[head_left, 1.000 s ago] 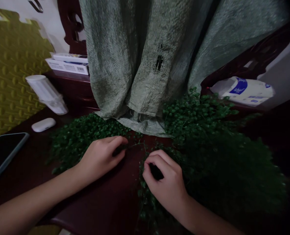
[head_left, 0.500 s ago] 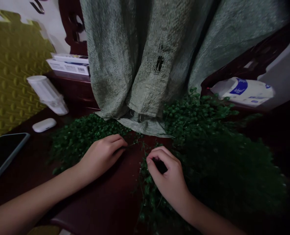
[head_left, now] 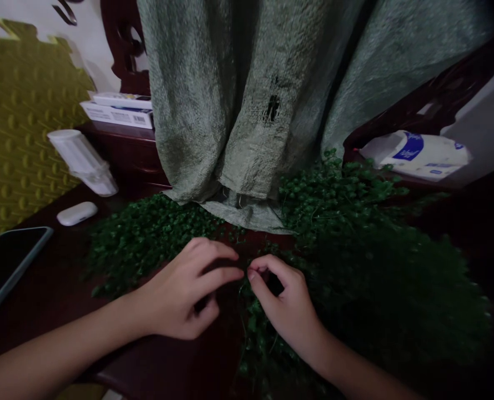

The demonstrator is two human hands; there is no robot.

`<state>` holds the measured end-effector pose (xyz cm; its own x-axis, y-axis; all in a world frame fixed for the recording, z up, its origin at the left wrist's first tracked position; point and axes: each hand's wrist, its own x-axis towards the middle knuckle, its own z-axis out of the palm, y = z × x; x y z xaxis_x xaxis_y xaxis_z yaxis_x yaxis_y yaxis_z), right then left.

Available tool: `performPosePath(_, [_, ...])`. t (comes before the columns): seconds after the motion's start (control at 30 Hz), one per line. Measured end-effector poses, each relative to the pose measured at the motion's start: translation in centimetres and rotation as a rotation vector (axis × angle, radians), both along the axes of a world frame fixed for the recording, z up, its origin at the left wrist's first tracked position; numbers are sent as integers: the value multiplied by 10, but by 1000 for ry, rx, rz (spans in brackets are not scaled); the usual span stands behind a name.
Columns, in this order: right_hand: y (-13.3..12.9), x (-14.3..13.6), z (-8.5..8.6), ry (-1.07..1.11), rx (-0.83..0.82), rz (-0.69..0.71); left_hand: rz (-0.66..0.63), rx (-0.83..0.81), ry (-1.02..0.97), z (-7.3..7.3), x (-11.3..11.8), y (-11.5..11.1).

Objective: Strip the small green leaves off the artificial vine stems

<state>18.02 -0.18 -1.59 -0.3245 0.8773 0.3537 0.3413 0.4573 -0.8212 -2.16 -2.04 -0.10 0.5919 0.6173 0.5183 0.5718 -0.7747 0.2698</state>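
Left hand (head_left: pixel 184 291) above the dark red wooden tabletop (head_left: pixel 155 361), fingers spread loosely, grip wide, nothing seen in it. Index fingertip just beside the right thumb tip. Right hand (head_left: pixel 290 294) with thumb and index tips brought together in a narrow pinch; too dark to tell if a stem is caught between. Two lots of greenery on the tabletop: left pile of small-leaved sprigs (head_left: pixel 146 236), behind the left hand; right heap of leafy stems (head_left: pixel 372 278), bigger, spreading behind, beside and under the right hand, far edge lost in shadow. Between them, at the back, a grey-green woven sack (head_left: pixel 250 150), draped down, torn hole in front. Off to the left: smartphone (head_left: pixel 11 269), white earbud case (head_left: pixel 77 213), white cylindrical container (head_left: pixel 82 161), tilted. At right rear, tissue pack (head_left: pixel 430 155) with blue label.
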Motion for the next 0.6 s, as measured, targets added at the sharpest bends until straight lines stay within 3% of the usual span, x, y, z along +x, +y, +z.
performPosePath(0.13, [-3, -1, 0, -73, 83, 26, -131, 57, 127, -7, 0, 1])
performPosePath(0.23, [-5, 0, -1, -88, 112, 36, -172, 144, 101, -10, 0, 2])
performPosePath(0.6, [-5, 2, 3, -27, 79, 157, -142, 187, 149, -8, 1, 2])
